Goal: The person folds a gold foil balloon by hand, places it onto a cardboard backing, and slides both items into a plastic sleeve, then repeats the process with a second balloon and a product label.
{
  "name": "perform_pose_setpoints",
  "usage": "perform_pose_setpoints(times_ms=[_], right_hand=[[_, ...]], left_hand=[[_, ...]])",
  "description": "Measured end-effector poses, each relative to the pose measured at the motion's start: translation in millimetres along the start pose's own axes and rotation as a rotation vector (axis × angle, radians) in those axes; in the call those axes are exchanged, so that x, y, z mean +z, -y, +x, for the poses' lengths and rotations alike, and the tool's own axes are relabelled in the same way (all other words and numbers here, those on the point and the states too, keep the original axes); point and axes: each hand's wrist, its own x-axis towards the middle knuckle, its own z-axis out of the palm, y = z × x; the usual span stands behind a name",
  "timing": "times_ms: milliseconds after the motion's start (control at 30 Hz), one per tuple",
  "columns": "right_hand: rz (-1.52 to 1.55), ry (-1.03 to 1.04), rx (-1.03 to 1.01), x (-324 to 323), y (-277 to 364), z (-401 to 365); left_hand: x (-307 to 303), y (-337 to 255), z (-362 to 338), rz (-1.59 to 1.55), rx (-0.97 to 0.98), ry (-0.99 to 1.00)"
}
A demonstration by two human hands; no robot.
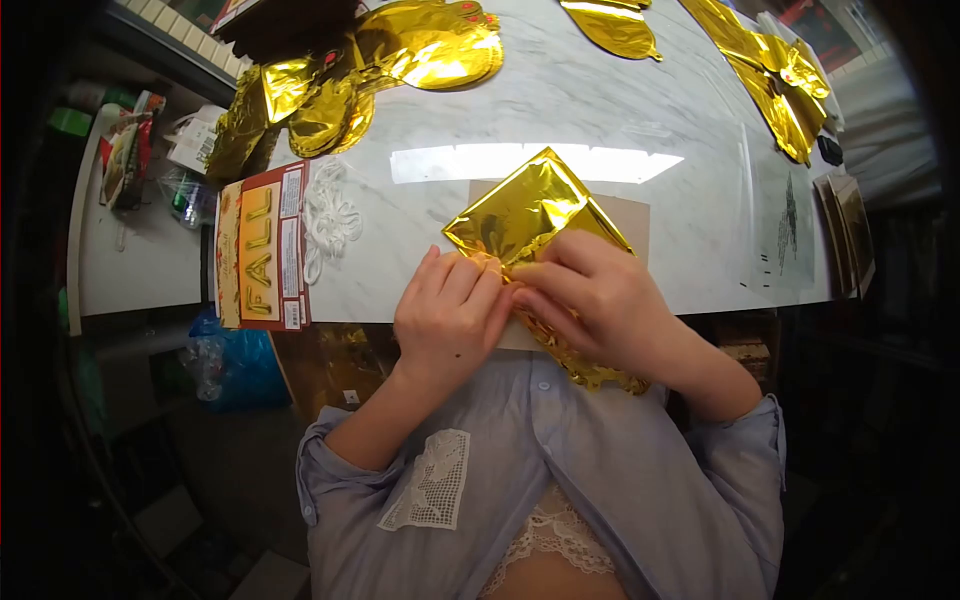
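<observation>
head | left hand [450,312] and right hand [600,300]: each grip pinched shut on gold foil balloon [520,210], lying folded at near bench [620,120] edge | judged best: align edges, press crease flat, pull gently.

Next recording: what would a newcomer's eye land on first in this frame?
First is the folded gold foil piece, shining at the near edge of the white marble table, pinched by both the left hand and the right hand. More gold foil shapes glint along the far side. A red-and-gold packet reading FALL lies at the left edge.
</observation>
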Motion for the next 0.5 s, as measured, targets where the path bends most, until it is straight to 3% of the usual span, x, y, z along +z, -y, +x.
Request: perform_pose_setpoints(times_ms=[100, 167, 200, 233, 367, 500], right_hand=[[0.001, 0.01, -0.183, 1.0, 11.3, 56.1], [0.01, 0.169, -0.219, 23.7, 15.0, 105.5], [0.02, 0.254, -0.19, 41.7, 17.2, 134.8], [0.03, 0.338, -0.158, 63.4, 19.0, 164.8], [-0.223, 0.12, -0.18, 149.2, 16.5, 257.5], [-0.315, 0.176, -0.07, 179.7, 16.3, 288.1]], left_hand=[[0.1, 2.4, -8.7, -0.023, 0.022, -0.012], [6.1, -3.4, -15.8, -0.019, -0.112, 0.051], [12.9, -2.9, -13.7, -0.038, -0.064, -0.086], [11.5, -3.8, -10.8, -0.03, -0.062, -0.093], [8.7, -8.8, -8.0, -0.008, -0.081, -0.056], [10.3, -11.6, -9.1, -0.036, -0.116, -0.1]])
